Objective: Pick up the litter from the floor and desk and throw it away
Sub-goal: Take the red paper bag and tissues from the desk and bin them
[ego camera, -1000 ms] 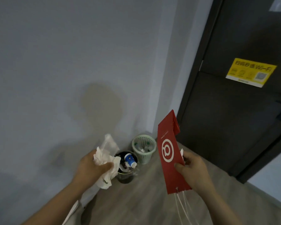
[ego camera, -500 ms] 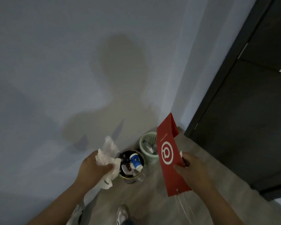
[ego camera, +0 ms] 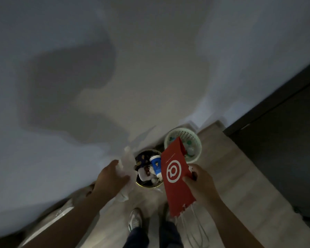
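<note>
My left hand grips a bunch of crumpled white tissue and clear plastic, held just left of a round dark bin on the floor by the wall. The bin is full of litter, with a blue and white paper cup on top. My right hand pinches a flat red paper bag with a white logo, upside down, its white handles hanging below. The bag's upper end overlaps the rim of a pale green mesh basket that holds bottles.
A pale wall with my shadow fills the upper view. A dark door stands at the right. My feet in light shoes stand on the wood-look floor just before the bins. A light bag or sheet lies at the lower left.
I have stepped closer to the bins and the view has tilted down, so the bins sit right under my hands. Both hands keep the same hold on the tissue and the red bag.
</note>
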A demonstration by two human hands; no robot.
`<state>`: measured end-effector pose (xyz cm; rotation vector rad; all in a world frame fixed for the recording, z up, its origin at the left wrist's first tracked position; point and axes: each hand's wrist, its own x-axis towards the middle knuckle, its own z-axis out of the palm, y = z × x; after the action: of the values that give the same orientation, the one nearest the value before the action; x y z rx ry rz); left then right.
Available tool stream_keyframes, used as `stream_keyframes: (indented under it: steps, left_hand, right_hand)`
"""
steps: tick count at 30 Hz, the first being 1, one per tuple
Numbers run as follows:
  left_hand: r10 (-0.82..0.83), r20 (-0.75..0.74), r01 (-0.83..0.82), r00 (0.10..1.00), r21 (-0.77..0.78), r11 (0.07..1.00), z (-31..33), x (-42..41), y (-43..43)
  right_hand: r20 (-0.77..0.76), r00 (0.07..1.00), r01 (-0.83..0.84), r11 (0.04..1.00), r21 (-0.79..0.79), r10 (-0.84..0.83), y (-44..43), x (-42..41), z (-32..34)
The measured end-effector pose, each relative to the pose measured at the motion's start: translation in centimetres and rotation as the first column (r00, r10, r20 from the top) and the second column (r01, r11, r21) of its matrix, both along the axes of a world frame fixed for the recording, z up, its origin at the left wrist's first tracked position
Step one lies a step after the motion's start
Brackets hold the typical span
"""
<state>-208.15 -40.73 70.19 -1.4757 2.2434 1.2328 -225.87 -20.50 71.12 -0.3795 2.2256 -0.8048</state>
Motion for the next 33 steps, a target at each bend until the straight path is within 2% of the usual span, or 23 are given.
stream_keyframes:
  steps: [5, 11, 18, 22, 27, 30, 31, 33]
  left_hand:
    - [0.050, 0.086, -0.050, 0.995, -0.003, 0.999, -6.9, -2.2, -1.1]
    - [0.037, 0.175, -0.037, 0.984, -0.003, 0.999, -16.2, -4.0, -2.6]
    - [0.033, 0.214, -0.033, 0.976, 0.000, 0.999, -25.2, -5.3, -2.9]
    - [0.039, 0.193, -0.036, 0.980, -0.018, 0.999, -28.4, -6.0, -3.5]
    - [0.077, 0.208, -0.072, 0.975, -0.032, 0.997, -30.5, -6.6, -4.5]
    - [0.090, 0.200, -0.084, 0.976, -0.039, 0.996, -30.6, -6.7, -4.7]
    - [0.083, 0.198, -0.076, 0.977, -0.043, 0.996, -30.5, -6.8, -4.7]
    - [0.072, 0.191, -0.063, 0.979, -0.052, 0.997, -30.5, -7.0, -4.7]
  right_hand:
    - [0.115, 0.993, -0.030, 0.999, 0.032, 0.026, -4.9, -4.2, -9.5]
    - [0.209, 0.977, -0.059, 0.993, 0.099, 0.037, -9.7, -6.9, -22.1]
    - [0.379, 0.922, 0.034, 0.991, 0.129, -0.081, -12.4, -7.5, -34.2]
    - [0.390, 0.906, 0.116, 0.983, 0.143, -0.164, -13.0, -7.8, -38.1]
    - [0.502, 0.809, 0.197, 0.945, 0.261, -0.307, -12.6, -8.7, -39.8]
    - [0.580, 0.695, 0.300, 0.904, 0.305, -0.426, -11.4, -9.4, -39.7]
    - [0.579, 0.698, 0.303, 0.906, 0.295, -0.422, -11.0, -9.6, -39.6]
    - [0.510, 0.785, 0.256, 0.934, 0.250, -0.352, -10.5, -10.1, -39.7]
